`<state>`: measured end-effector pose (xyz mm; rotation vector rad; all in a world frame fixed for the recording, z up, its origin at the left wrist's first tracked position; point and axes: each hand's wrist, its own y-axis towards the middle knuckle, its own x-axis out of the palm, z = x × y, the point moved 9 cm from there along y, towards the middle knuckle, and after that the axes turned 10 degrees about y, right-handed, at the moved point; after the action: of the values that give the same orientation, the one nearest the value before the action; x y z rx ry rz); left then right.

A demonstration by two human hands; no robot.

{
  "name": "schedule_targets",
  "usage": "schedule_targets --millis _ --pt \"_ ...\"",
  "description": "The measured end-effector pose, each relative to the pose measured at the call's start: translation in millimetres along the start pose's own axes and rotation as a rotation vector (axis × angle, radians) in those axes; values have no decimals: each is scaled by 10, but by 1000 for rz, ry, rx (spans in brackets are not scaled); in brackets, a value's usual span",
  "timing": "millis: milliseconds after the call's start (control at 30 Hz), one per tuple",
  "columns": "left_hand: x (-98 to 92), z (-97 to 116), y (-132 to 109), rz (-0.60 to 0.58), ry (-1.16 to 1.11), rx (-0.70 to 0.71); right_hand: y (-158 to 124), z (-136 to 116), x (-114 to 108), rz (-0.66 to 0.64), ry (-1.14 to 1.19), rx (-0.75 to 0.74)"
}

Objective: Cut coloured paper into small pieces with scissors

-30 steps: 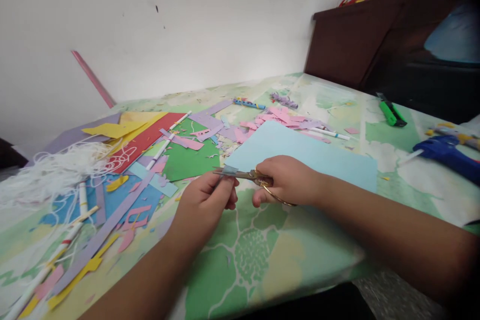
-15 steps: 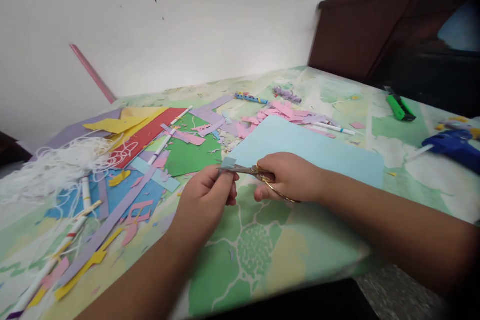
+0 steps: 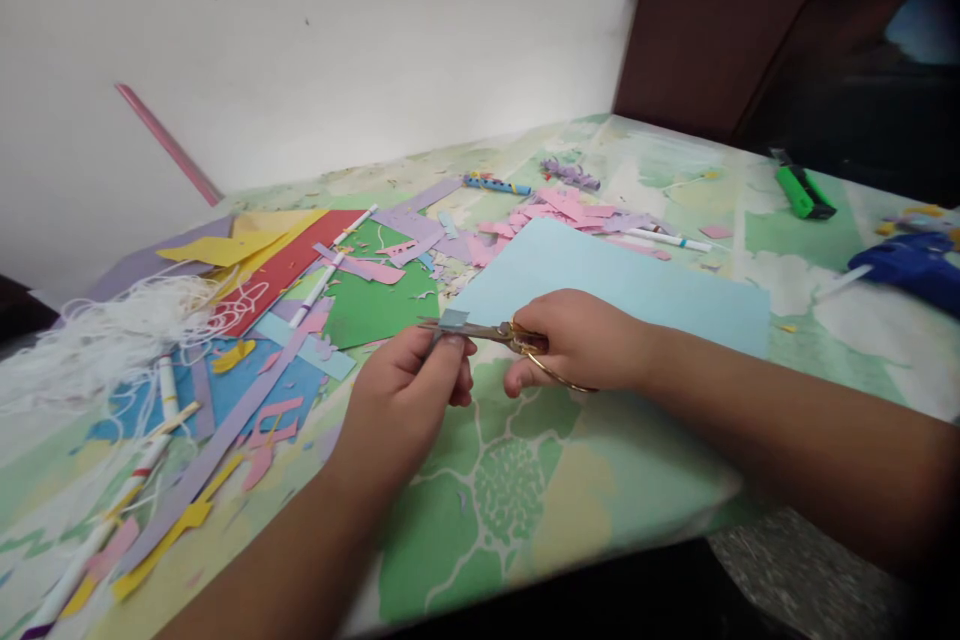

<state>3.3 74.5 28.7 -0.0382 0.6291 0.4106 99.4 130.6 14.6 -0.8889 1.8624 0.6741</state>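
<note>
My right hand has its fingers in the gold handles of a pair of scissors, whose blades point left. Between thumb and fingers, my left hand pinches a small piece of blue paper. The scissor blades lie across this piece, right above my left thumb. Just beyond both hands, a large light blue sheet of paper lies flat on the table, partly behind my right hand and forearm.
At left lie a tangle of white string, a red sheet, a green sheet and paper strips. Pink scraps are heaped behind the blue sheet. To the right are a green-and-black object and a blue glue gun.
The view has shifted slightly, so the wall and table items sit a bit higher and further left. Both hands keep nearly the same pose, with the scissors still across the blue piece.
</note>
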Motion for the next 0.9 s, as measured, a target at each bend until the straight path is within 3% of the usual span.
schedule_targets --millis 167,367,600,900 --pt "14 -27 16 -37 -125 -23 -8 12 -25 28 13 -2" --pt "89 -73 48 -193 -144 -34 0 39 -23 24 9 21" --pt "36 -50 54 -150 -68 12 -16 -5 -14 5 28 -19" --pt "48 7 33 -179 -32 61 -14 -9 -11 -2 41 -22"
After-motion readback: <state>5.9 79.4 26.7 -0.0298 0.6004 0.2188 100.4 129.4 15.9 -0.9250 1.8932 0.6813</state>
